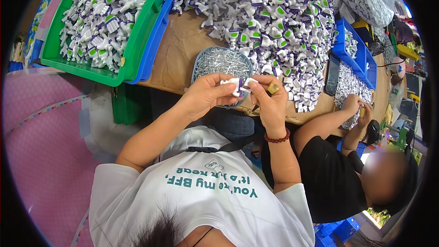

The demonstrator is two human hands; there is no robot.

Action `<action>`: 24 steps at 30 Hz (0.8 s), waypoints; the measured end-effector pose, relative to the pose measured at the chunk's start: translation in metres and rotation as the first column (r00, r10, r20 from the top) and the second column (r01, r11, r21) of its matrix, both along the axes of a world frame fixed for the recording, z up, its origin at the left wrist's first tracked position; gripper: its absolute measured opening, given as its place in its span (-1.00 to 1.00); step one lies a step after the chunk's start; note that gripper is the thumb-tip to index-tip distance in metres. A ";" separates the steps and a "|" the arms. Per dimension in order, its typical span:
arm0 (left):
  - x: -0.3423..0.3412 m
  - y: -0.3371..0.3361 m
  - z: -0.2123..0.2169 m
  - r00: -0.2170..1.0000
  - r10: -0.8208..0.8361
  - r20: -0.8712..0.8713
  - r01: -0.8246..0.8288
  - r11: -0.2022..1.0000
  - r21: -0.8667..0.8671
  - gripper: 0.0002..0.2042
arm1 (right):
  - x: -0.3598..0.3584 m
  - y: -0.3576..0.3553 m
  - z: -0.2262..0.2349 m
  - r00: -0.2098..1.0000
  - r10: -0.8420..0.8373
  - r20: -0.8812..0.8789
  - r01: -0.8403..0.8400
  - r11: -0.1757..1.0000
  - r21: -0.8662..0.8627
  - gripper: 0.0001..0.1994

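Note:
In front of my chest, over the near edge of the table, my two hands meet. My left hand (206, 95) pinches a small white plastic part with a purple edge (236, 87) between thumb and fingers. My right hand (270, 105) pinches a smaller white plastic piece (248, 83), held right against the first; I cannot tell whether the two are joined. A yellow band (273, 88) sits on a right-hand finger. Just beyond my hands, a grey-blue tub (196, 66) holds many small metal pins (222, 61).
A heap of white, purple and green plastic parts (279, 23) covers the table (176, 48). At left stands a green crate (137, 48) of similar parts. Blue bins (340, 41) are at right, beside a co-worker in black (327, 178), whose hands (354, 105) work close by.

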State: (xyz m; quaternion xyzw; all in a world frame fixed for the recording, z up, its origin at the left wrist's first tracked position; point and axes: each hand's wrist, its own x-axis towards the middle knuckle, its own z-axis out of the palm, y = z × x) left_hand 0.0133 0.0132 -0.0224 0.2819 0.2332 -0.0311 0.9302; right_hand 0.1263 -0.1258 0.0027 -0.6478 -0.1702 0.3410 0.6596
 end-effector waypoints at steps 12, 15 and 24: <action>0.000 -0.003 0.000 0.999 0.024 -0.043 -0.022 0.999 0.049 -0.80 | 0.001 -0.004 -0.002 0.983 0.055 0.174 -0.042 0.996 -0.076 -0.90; -0.002 -0.006 0.000 0.999 0.051 -0.017 -0.047 0.987 0.152 -0.80 | 0.002 -0.006 -0.002 0.966 0.079 0.248 -0.046 0.989 -0.138 -0.92; -0.004 -0.008 -0.002 0.999 0.037 0.029 -0.045 0.937 0.347 -0.81 | 0.002 -0.005 0.009 0.909 0.224 0.350 -0.149 0.962 -0.228 -0.94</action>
